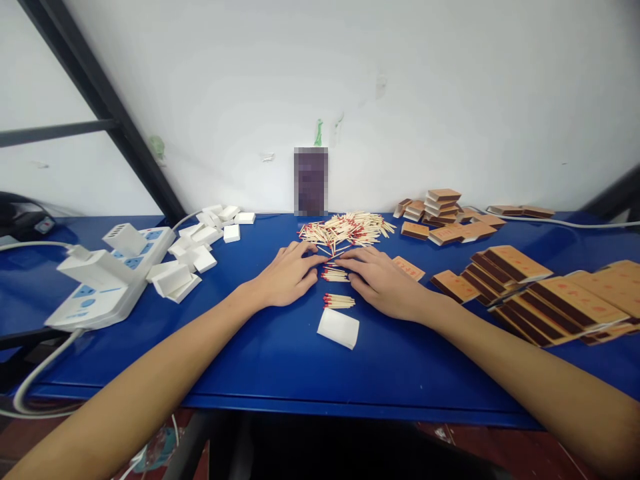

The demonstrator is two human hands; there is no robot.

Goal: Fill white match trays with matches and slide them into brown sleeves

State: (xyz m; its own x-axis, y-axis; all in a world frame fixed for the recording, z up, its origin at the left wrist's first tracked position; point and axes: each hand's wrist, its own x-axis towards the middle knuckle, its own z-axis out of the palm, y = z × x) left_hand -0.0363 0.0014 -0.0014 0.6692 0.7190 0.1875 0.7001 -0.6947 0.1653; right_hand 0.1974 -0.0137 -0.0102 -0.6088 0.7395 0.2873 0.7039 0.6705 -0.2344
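Observation:
My left hand (290, 273) rests low over the blue table, fingers stretched forward and thumb apart. Opposite it, my right hand (379, 280) has its index finger reaching inward and its thumb apart. Their fingertips are by a few matches at the front of a loose heap of red-tipped matches (353, 230); whether they touch them is hard to tell. Between the hands lies a small row of matches (335, 274), heads to the left. Nearer me is another lined-up bunch (340, 301), and just in front of it a white matchbox tray (339, 328).
White trays (193, 253) are scattered at left beside a white power strip (107, 293) with plugs and cables. Matchbox sleeves (555, 293) are stacked at right, more (445, 217) at back right. One flat sleeve (409, 268) lies beside my right hand. A wall stands behind the table.

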